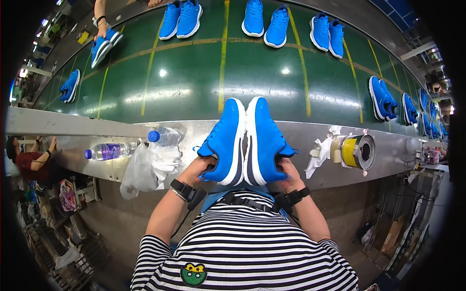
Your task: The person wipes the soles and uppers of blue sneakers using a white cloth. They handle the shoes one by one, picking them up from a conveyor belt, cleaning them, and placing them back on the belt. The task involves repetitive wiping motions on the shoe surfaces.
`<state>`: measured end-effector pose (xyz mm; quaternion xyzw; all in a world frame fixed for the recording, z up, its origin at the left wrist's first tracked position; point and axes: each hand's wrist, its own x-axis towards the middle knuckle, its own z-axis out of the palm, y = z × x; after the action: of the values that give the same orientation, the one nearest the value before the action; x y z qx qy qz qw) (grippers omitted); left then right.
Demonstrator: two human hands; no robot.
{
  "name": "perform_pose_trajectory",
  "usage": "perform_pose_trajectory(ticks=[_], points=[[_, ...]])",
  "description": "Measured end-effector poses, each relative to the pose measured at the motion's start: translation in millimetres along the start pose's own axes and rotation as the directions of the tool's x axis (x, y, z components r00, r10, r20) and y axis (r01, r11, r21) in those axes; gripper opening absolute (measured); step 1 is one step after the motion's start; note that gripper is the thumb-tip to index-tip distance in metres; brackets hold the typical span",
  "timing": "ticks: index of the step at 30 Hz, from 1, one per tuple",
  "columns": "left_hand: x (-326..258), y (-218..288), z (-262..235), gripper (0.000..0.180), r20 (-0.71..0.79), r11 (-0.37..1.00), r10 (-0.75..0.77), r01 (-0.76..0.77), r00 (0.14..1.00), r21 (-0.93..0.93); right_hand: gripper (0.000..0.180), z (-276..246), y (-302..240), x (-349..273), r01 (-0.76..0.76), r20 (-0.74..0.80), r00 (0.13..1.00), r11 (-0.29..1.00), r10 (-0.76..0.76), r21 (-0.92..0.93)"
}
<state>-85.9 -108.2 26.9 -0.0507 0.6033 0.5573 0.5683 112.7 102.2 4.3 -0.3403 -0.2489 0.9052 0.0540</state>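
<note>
Two blue sneakers with white soles are held up in front of me, sole edges facing each other and toes pointing away. My left hand [198, 169] grips the left sneaker [223, 140] at its heel opening, fingers partly hidden inside the shoe. The right sneaker [266, 138] is held the same way by my right hand [291, 175], its fingers also partly out of sight. The soles touch or nearly touch near the heels and spread apart toward the toes. Both shoes hang over the metal ledge [204, 127] and the near edge of the green conveyor [189, 87].
On the ledge at left are a purple-labelled bottle [108, 151], a blue-capped bottle [167, 136] and a plastic bag [133, 169] with white paper. A yellow-labelled tin [357, 151] and crumpled tissue [320, 154] lie right. Sneaker pairs [180, 20] line the belt; another person's hand [102, 30] holds shoes.
</note>
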Motion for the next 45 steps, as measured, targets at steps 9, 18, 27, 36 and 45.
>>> perform_pose_trajectory(ticks=[9,18,27,36,45], points=[[5.9,8.0,7.2,0.028,0.019,0.999,-0.005,0.005,1.0,-0.038,0.04,-10.8,3.8,6.2,0.026,0.051,0.998,0.999,-0.025,-0.034],[17.5,-2.9,-9.9,0.027,0.064,0.995,-0.031,0.037,0.997,-0.093,0.04,7.2,-10.9,6.2,-0.042,0.034,0.999,0.999,0.041,0.014],[23.7,43.5,7.1,0.044,0.108,0.962,-0.042,0.069,0.993,-0.266,0.045,55.6,-47.8,22.0,-0.087,-0.023,0.996,0.996,0.087,0.009],[12.1,84.8,42.3,0.058,0.024,0.989,-0.064,0.066,0.998,-0.132,0.057,65.3,-62.1,39.6,-0.169,-0.166,0.973,0.985,0.161,-0.038],[14.5,83.3,47.3,0.054,0.058,0.975,-0.058,0.069,0.997,-0.21,0.06,69.9,-63.4,39.2,-0.191,-0.168,0.968,0.982,0.186,-0.009]])
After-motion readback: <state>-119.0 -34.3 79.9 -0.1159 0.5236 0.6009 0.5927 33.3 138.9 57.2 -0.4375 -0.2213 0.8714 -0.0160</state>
